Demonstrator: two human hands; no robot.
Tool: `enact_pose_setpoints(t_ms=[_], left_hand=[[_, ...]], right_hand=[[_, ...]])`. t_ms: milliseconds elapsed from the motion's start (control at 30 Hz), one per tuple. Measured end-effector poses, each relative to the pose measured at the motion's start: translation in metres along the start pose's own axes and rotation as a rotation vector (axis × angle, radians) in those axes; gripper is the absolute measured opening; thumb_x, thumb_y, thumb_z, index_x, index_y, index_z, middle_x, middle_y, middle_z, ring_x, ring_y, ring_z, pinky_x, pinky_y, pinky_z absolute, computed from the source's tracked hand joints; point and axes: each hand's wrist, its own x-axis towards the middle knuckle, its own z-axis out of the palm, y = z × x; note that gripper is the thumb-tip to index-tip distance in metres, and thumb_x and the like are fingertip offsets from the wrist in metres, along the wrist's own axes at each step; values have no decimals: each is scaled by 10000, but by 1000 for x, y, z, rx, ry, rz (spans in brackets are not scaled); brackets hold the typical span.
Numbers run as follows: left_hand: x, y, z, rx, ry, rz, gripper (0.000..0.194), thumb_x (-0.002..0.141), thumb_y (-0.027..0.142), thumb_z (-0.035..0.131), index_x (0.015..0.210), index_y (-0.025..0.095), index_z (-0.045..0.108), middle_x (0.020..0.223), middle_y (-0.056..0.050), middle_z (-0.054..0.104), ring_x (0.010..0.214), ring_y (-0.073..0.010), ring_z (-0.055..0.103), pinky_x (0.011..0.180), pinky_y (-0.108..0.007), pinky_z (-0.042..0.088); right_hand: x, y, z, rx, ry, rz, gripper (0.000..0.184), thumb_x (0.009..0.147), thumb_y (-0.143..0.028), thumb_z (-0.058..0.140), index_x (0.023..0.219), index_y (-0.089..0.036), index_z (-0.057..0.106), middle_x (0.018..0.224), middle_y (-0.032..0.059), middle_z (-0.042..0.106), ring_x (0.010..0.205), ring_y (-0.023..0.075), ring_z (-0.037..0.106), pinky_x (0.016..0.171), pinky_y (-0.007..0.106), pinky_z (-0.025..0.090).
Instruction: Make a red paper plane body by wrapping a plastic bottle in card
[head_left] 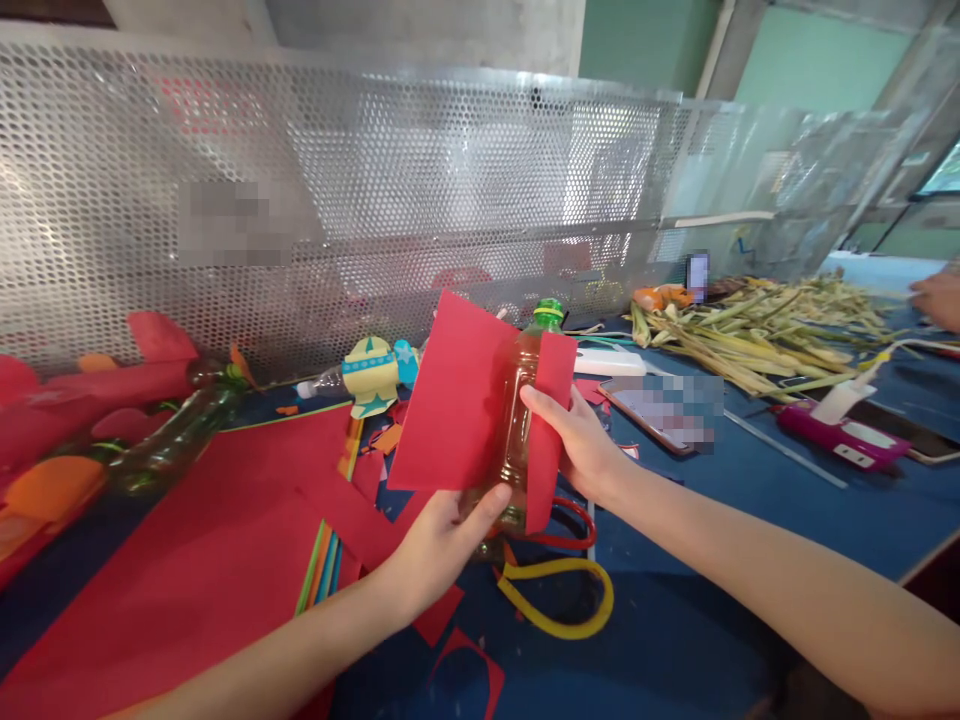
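Note:
A clear plastic bottle (517, 420) with a green neck is held upright, slightly tilted, above the table. A red foam sheet (457, 400) passes behind it, and one end folds over its right side. My left hand (442, 550) grips the bottle low down, its thumb on the front. My right hand (585, 445) presses the sheet's folded edge against the bottle, with the thumb in front and the other fingers hidden behind. Below the bottle lie a yellow loop (559, 600) and a red loop (574, 525).
Stacked red sheets (195, 530) cover the left, beside green bottles (176, 440). A decorated bottle (375, 375) lies near the perforated metal screen (450, 180). Rightward are a phone (652, 410), a glue gun (611, 360), a purple power strip (844, 435), dry leaves (750, 330) and another person's hand (937, 298).

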Motion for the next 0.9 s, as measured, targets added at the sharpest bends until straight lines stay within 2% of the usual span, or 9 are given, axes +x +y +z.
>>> enact_pose_setpoints(t_ms=[200,433,600,733,900], left_hand=[[-2,-3,6,106,23,108,386,885,507,511,1003,208,726,971,-21,752,934,-267,680,900,-344,509],[1,0,13,82,171,165,428,857,497,548,1177,230,649,884,-30,764,1090,-299,635,1022,-433,435],[0,-4,15,228,224,209,391,891,435,511,1205,237,630,938,-38,763,1162,-291,598,1036,-405,421],[-2,-8,14,407,247,237,397,862,385,575,1239,266,605,1001,-32,753,1200,-297,571,1046,-406,407],[-2,-8,10,384,191,271,464,849,389,596,1300,287,558,1194,-34,686,1291,-292,484,1082,-382,381]], right_hand=[[-3,5,0,17,94,38,379,707,-365,788,1007,-261,582,951,-2,731,849,239,704,779,402,569],[-5,14,2,44,96,62,388,727,-370,768,1053,-288,573,1064,-11,718,983,237,681,880,409,546],[-7,15,6,57,159,107,416,693,-417,782,1025,-276,575,1040,0,722,976,257,681,869,431,548],[-9,15,8,65,135,108,400,714,-443,753,1029,-267,580,1055,8,721,992,259,675,849,416,551],[-7,13,6,81,116,81,399,742,-475,717,1056,-265,589,1086,9,712,1041,259,655,852,395,544]])
